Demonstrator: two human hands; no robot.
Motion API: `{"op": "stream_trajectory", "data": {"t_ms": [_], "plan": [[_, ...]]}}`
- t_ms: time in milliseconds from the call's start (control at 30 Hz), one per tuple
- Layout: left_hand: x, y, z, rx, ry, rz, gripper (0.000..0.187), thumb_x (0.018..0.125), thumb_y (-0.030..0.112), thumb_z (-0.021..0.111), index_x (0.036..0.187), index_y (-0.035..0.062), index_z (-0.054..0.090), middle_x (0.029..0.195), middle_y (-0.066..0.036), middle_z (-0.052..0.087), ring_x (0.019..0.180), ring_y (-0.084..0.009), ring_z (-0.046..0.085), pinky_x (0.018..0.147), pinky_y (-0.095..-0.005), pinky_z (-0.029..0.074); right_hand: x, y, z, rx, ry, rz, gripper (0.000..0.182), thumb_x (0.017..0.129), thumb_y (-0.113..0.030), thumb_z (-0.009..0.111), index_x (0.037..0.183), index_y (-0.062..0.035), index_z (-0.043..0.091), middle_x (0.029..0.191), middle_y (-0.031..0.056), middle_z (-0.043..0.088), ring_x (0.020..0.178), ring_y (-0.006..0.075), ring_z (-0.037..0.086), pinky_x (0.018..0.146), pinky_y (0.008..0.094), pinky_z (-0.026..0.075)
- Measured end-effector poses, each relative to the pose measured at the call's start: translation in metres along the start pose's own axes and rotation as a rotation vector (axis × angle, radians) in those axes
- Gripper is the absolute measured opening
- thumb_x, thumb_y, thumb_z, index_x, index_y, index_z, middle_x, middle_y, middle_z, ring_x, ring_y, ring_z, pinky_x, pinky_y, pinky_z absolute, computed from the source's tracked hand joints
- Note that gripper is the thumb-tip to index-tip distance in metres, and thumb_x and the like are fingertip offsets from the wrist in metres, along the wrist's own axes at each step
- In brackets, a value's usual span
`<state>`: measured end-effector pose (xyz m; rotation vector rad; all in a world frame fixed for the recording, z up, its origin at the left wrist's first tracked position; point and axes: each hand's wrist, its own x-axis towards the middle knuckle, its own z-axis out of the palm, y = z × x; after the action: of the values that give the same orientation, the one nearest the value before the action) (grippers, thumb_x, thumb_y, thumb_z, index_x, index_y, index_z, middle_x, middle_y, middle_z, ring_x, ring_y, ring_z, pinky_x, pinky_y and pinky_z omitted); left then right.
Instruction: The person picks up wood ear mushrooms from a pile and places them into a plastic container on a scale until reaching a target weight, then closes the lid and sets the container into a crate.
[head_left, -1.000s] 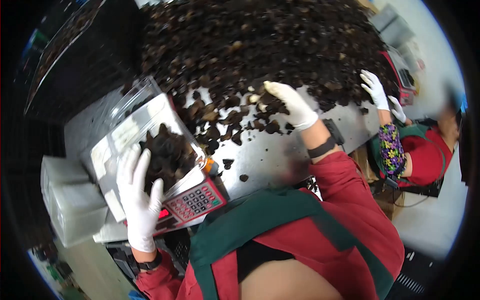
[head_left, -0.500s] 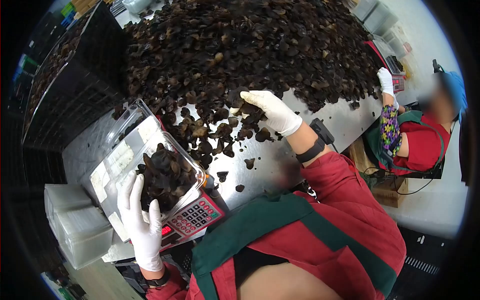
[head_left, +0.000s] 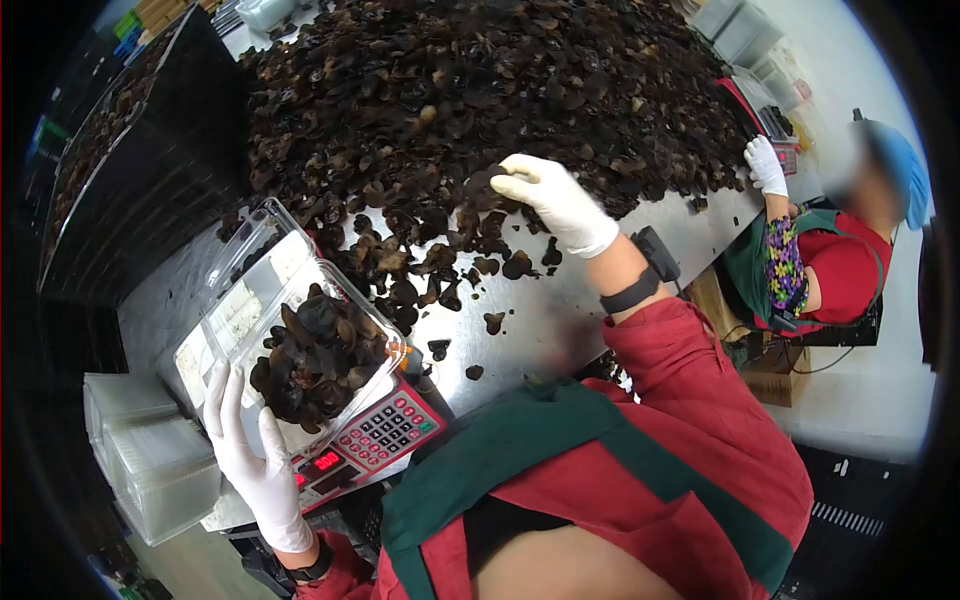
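Dark, ear-shaped fungus pieces fill a clear plastic tray (head_left: 385, 372) on a red scale (head_left: 432, 425) with a lit display. My left hand (head_left: 255, 465), white-gloved, is beside the tray's left edge with its fingers apart and nothing in it. Over the front of the large fungus pile (head_left: 440, 90), my gloved right hand (head_left: 565, 210) has its thumb and index finger curled round a dark fungus piece (head_left: 484, 186); the piece partly blends into the pile behind. The tray's clear lid (head_left: 225, 258) stands open on the far side.
Stacked clear trays (head_left: 160, 475) stand at the lower left, below a tall black crate (head_left: 185, 130). Loose fungus pieces lie on the metal table (head_left: 540, 320). At the right, a co-worker (head_left: 840, 260) in a blue cap has a gloved hand near another scale (head_left: 788, 160).
My left hand has drawn back left and down from the tray, uncovering more fungus and the display. My right hand has shifted slightly right and up. The co-worker's gloved hand has moved slightly left.
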<state>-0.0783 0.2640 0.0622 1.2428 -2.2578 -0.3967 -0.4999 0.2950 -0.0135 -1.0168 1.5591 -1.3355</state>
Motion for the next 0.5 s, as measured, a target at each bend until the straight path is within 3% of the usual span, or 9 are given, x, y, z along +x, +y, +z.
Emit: {"op": "stream_trajectory", "data": {"t_ms": [100,167,267,333,400,433,500], "plan": [[-0.003,0.0,-0.005,-0.004,0.018,-0.032,0.045,0.093,-0.001,0.053,0.138,0.0024,0.054,0.142,-0.018,0.052,0.133,-0.0343,0.048,0.113,-0.0438,0.033,-0.035,-0.014,-0.042,-0.178,0.033,0.021,0.019,0.093,-0.021,0.067,0.095,-0.0021,0.068,0.082,-0.0026,0.064,0.076,0.005,0.054,0.066,0.0237,0.042],[-0.006,-0.005,-0.005,0.006,0.022,-0.034,0.044,0.093,0.0,0.053,0.137,0.0017,0.054,0.142,-0.018,0.052,0.133,-0.0342,0.048,0.113,-0.0439,0.033,-0.069,-0.013,-0.081,-0.337,0.027,0.156,0.018,0.094,-0.022,0.064,0.091,-0.0038,0.066,0.077,-0.004,0.058,0.072,0.0057,0.051,0.065,0.024,0.042],[-0.013,-0.016,-0.004,0.024,0.012,-0.062,0.042,0.094,0.0,0.052,0.136,-0.0002,0.054,0.142,-0.018,0.051,0.133,-0.0339,0.048,0.114,-0.0442,0.032,-0.132,-0.001,-0.139,-0.38,-0.123,0.344,0.017,0.094,-0.019,0.065,0.09,-0.0031,0.067,0.078,-0.0013,0.066,0.074,0.0067,0.057,0.065,0.0252,0.046],[-0.013,-0.017,-0.001,0.015,0.01,-0.111,0.041,0.095,0.001,0.051,0.135,-0.0006,0.054,0.142,-0.018,0.051,0.134,-0.034,0.047,0.114,-0.0442,0.032,-0.173,0.006,-0.163,-0.508,-0.202,0.569,0.017,0.091,-0.013,0.066,0.101,-0.0005,0.073,0.089,0.0053,0.072,0.082,0.013,0.065,0.078,0.0296,0.053],[-0.011,-0.017,0.003,0.009,-0.004,-0.081,0.04,0.096,0.003,0.052,0.136,-0.0008,0.054,0.142,-0.019,0.051,0.133,-0.0344,0.048,0.113,-0.0443,0.032,-0.191,0.01,-0.167,-0.707,-0.241,0.591,0.021,0.089,-0.015,0.068,0.104,-0.0014,0.074,0.096,0.0097,0.074,0.088,0.0211,0.068,0.085,0.0337,0.053],[-0.011,-0.018,0.004,0.007,-0.007,-0.082,0.04,0.097,0.004,0.052,0.136,-0.0008,0.054,0.141,-0.019,0.051,0.133,-0.0345,0.048,0.113,-0.0444,0.033,-0.191,0.015,-0.167,-0.877,-0.289,0.341,0.026,0.088,-0.017,0.069,0.109,-0.0033,0.072,0.106,0.0122,0.073,0.1,0.0275,0.067,0.092,0.0369,0.051],[-0.009,-0.017,0.004,0.008,-0.014,-0.081,0.039,0.099,0.009,0.053,0.136,-0.001,0.053,0.141,-0.019,0.051,0.132,-0.0344,0.048,0.112,-0.0444,0.033,-0.167,0.013,-0.139,-0.975,-0.167,0.12,0.039,0.085,-0.018,0.069,0.122,-0.0062,0.067,0.121,0.0132,0.067,0.116,0.0311,0.061,0.101,0.0399,0.047]]}}
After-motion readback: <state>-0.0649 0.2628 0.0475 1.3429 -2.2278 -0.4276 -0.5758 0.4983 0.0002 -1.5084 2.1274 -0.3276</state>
